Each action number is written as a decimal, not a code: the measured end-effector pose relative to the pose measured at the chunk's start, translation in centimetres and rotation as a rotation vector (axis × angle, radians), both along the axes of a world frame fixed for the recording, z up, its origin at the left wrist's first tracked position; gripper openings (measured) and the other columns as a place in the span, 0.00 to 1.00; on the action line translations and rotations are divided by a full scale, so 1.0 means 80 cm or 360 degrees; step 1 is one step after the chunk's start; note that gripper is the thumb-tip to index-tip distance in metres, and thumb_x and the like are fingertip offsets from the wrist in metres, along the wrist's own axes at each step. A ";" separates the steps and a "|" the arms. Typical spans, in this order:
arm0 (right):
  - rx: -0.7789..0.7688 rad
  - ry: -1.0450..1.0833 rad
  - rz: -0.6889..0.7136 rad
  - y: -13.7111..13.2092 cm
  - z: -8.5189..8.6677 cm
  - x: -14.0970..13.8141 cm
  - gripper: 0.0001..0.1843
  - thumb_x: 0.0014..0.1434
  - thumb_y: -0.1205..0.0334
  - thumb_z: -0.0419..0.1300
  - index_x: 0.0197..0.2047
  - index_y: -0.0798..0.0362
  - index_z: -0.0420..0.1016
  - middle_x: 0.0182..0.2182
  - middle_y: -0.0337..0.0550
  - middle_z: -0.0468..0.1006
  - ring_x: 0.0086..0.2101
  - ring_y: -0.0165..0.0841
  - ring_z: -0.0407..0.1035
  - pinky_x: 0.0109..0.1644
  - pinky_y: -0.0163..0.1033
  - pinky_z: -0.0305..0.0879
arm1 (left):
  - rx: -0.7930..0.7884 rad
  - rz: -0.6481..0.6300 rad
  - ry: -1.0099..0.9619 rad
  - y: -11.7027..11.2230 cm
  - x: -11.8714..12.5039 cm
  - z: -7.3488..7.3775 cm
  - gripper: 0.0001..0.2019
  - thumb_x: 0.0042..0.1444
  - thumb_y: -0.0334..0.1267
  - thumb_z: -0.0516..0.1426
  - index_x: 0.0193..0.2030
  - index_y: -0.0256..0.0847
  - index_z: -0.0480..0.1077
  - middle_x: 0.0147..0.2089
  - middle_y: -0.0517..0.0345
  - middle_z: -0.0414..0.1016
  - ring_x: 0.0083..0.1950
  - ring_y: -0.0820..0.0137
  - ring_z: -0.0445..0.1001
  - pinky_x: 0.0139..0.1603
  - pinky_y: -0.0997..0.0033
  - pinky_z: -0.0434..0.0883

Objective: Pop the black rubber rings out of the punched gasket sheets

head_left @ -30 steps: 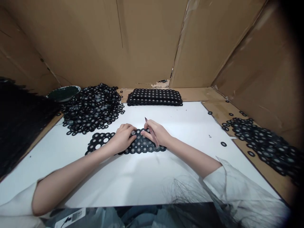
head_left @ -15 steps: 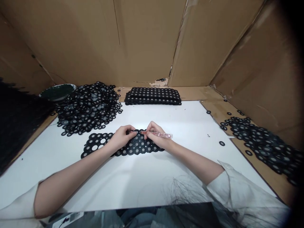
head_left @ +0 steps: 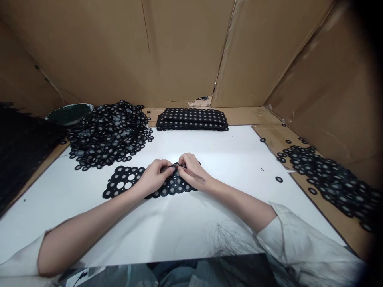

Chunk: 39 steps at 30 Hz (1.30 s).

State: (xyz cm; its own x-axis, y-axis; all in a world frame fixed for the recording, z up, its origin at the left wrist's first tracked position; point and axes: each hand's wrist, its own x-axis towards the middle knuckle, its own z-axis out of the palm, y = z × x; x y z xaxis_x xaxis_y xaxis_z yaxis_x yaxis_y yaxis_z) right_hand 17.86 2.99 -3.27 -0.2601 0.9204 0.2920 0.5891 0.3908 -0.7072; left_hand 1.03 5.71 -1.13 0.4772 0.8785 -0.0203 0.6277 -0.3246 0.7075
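Observation:
A flat black panel of joined rings [head_left: 119, 179] lies on the white tabletop under both hands. Toward its left end, several round openings show white through them. My left hand [head_left: 155, 173] pinches the panel's far edge between thumb and fingertips. Close beside it, my right hand [head_left: 193, 171] is closed around a slim tool with a clear, reddish handle [head_left: 196, 176], which lies across the hand. The tool's tip sits at the rings between the two hands, and its exact shape is too small to make out.
A large heap of loose black rings [head_left: 107, 133] lies at the back left, beside a shallow bowl [head_left: 70, 114] with dark green contents. Stacked ring panels [head_left: 191, 118] stand at the back. More rings [head_left: 335, 179] spread along the right side. Cardboard walls [head_left: 185, 52] surround the table.
My right hand has turned, and its fingers have drawn in toward my left thumb. The tool's handle has swung from sticking out rightward to slanting down across the hand. The panel stays in place.

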 end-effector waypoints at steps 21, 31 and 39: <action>-0.0252 0.0052 0.0254 -0.001 0.010 0.014 0.13 0.55 0.67 0.45 0.20 0.53 0.60 0.39 0.40 0.70 0.43 0.32 0.60 0.51 0.46 0.49 | -0.0179 -0.0028 -0.0034 0.006 -0.008 -0.003 0.15 0.44 0.37 0.55 0.40 0.43 0.59 0.25 0.67 0.59 0.30 0.73 0.63 0.34 0.72 0.60; 0.0201 -0.0442 0.0123 -0.004 0.006 0.004 0.10 0.55 0.65 0.47 0.24 0.54 0.63 0.31 0.44 0.67 0.38 0.35 0.57 0.43 0.44 0.50 | -0.0014 0.0016 0.0372 -0.014 -0.004 0.016 0.19 0.41 0.43 0.56 0.42 0.41 0.62 0.34 0.56 0.68 0.39 0.62 0.66 0.38 0.65 0.61; -0.0390 -0.0057 0.0231 -0.003 0.027 0.027 0.13 0.50 0.69 0.49 0.17 0.52 0.66 0.38 0.40 0.69 0.44 0.37 0.58 0.49 0.47 0.52 | -0.0252 -0.0232 0.0432 0.002 -0.008 0.025 0.08 0.42 0.40 0.52 0.29 0.42 0.68 0.29 0.60 0.72 0.33 0.63 0.69 0.32 0.70 0.62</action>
